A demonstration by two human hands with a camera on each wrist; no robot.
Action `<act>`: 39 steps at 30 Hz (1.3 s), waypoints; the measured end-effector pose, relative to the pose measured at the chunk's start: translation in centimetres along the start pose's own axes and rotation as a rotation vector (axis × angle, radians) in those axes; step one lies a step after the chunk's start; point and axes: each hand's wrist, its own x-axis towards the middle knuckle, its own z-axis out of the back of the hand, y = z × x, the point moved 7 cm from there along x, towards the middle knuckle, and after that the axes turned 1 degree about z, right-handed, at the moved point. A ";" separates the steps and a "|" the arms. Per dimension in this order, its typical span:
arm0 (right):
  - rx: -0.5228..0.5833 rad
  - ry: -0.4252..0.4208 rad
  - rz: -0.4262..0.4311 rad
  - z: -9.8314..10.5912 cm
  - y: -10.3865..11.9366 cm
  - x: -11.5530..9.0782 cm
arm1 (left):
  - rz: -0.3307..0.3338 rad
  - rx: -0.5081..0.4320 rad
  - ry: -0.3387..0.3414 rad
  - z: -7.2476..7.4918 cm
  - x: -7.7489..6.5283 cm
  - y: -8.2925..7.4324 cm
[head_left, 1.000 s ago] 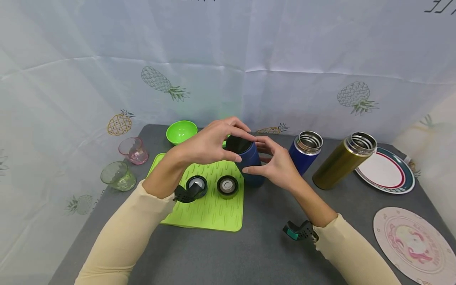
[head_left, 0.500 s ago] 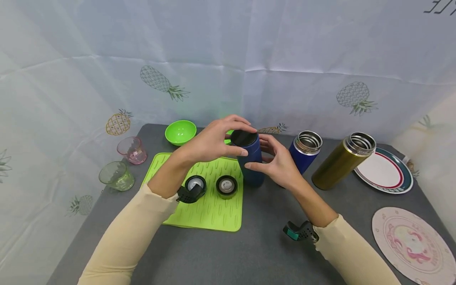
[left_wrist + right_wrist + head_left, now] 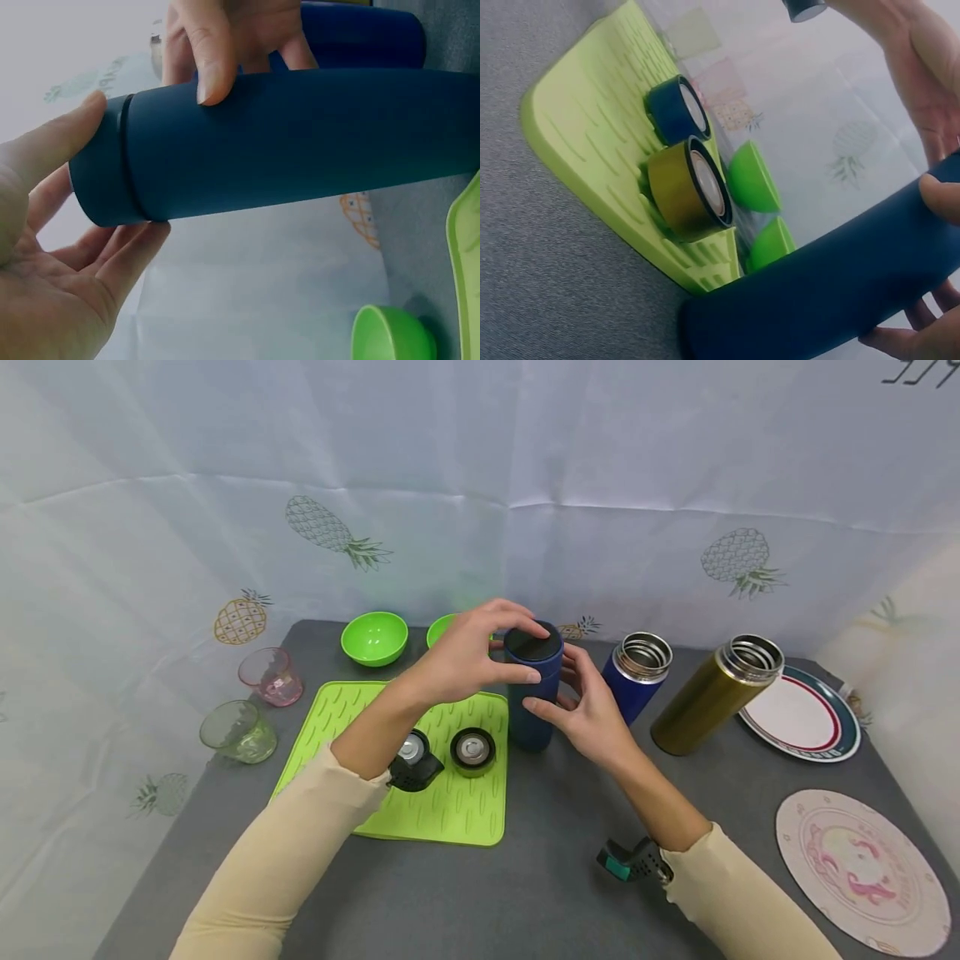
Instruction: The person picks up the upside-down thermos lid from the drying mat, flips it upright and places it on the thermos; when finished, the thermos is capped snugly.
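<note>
A dark blue bottle (image 3: pixel 531 722) stands on the table at the right edge of the green mat, its black-topped lid (image 3: pixel 537 649) on. My left hand (image 3: pixel 480 652) holds the lid, thumb on the near side and fingers over the far side. In the left wrist view a thin dark seam runs between lid (image 3: pixel 97 172) and body (image 3: pixel 300 142). Just below that seam my right hand (image 3: pixel 596 718) grips the upper body, thumb in front. On the mat lie a gold-sided lid (image 3: pixel 472 760) and a blue lid (image 3: pixel 669 112), undersides up.
An open blue bottle (image 3: pixel 626 693) and an open gold bottle (image 3: pixel 693 710) stand on the right, near a rimmed plate (image 3: pixel 847 731) and a pink round mat (image 3: pixel 817 893). Green bowls (image 3: pixel 375 639) are behind the green mat (image 3: pixel 465 818); a pink glass (image 3: pixel 277 685) and green glass (image 3: pixel 247 739) stand left.
The bottle's top has swung right, so it stands more upright; its base has hardly shifted. My left hand has moved right with the lid, uncovering more of the second green bowl.
</note>
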 end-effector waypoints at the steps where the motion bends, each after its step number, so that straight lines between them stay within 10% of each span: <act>1: 0.000 -0.004 -0.002 0.0 0.0 -0.1 | 0.000 -0.005 -0.001 -0.1 0.0 0.0; 25: -0.038 -0.063 0.000 0.1 -0.5 -1.3 | 0.001 -0.102 0.017 -0.6 -0.6 0.8; 39: -0.073 -0.108 -0.015 0.1 -0.8 -1.9 | 0.111 -0.129 -0.090 3.4 -6.8 3.9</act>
